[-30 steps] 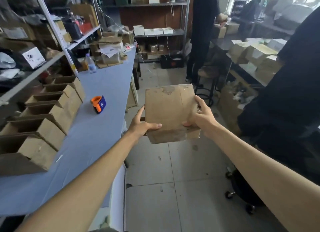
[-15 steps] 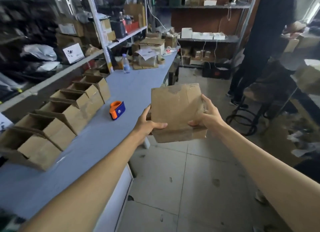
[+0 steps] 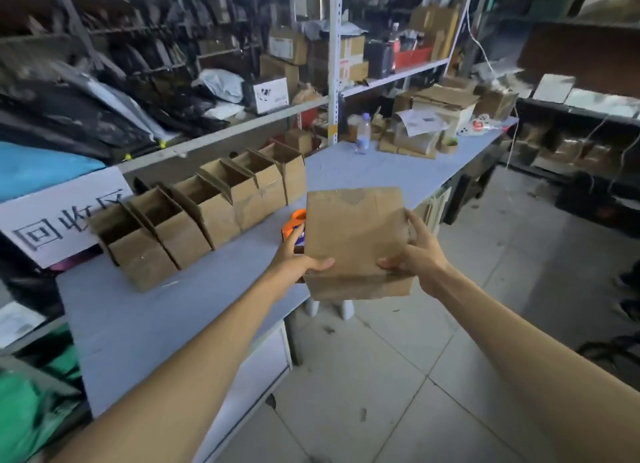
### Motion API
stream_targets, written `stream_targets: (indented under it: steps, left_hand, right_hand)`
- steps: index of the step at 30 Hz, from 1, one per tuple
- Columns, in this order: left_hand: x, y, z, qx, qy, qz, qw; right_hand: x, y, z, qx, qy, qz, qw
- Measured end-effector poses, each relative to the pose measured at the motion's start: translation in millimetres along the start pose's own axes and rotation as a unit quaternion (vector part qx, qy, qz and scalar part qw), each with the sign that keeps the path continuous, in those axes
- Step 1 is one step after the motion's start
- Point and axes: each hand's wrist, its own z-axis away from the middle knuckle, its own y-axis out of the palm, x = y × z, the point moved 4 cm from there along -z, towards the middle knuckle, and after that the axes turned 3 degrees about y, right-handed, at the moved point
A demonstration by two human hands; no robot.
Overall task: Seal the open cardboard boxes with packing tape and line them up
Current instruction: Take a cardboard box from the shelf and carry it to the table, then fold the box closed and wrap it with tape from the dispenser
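Long pale blue-grey worktop (image 3: 207, 310) running away to the left of and beyond both hands, backed by metal shelving (image 3: 334, 64) crammed with cartons, dark bags and parcels; grey tiled floor (image 3: 398, 376) below and to the right. Closed cardboard box (image 3: 356, 237) held up in the air over the worktop's near edge, broad face toward the camera, worn patch near its top edge. Left hand (image 3: 294, 258) gripping the box's left side, thumb curled across the front, fingers hidden behind. Right hand (image 3: 419, 251) gripping the right side, thumb on the front face, fingers wrapped round the edge. Orange and blue tape dispenser (image 3: 293, 225) on the worktop just beyond the left hand, mostly hidden by box and hand. Row of open cardboard boxes (image 3: 194, 213) farther left of the left hand, six standing side by side, flaps up, touching one another. White sign (image 3: 62, 217) with large black characters behind the row, cut off at the left edge. Plastic water bottle (image 3: 362, 133) and a heap of flattened cartons and papers (image 3: 426, 123) well beyond the hands at the worktop's far end. Shelf contents blurred, labels unreadable; dark objects at the right edge cut off and unclear.
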Motion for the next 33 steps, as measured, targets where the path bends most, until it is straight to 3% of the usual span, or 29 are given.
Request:
stream_targets:
  steps: [13, 20, 27, 33]
  left_hand:
    - [-21.5, -19.3, -134.7, -0.094, -0.035, 0.01, 0.995]
    - [-6.2, -30.9, -189.1, -0.161, -0.06, 0.018, 0.985]
    - [17.3, -43.3, -213.0, -0.285, -0.103, 0.098, 0.948]
    - [46.2, -59.4, -192.8, -0.382, -0.132, 0.129, 0.906]
  right_hand:
    - [47.1, 17.8, -166.9, 0.068, 0.004, 0.031, 0.997]
    - [45.6, 41.5, -272.5, 0.157, 0.008, 0.054, 0.986]
    - [36.1, 80.3, -347.3, 0.285, 0.014, 0.082, 0.955]
    - [11.7, 131.1, -360.2, 0.367, 0.054, 0.106, 0.922]
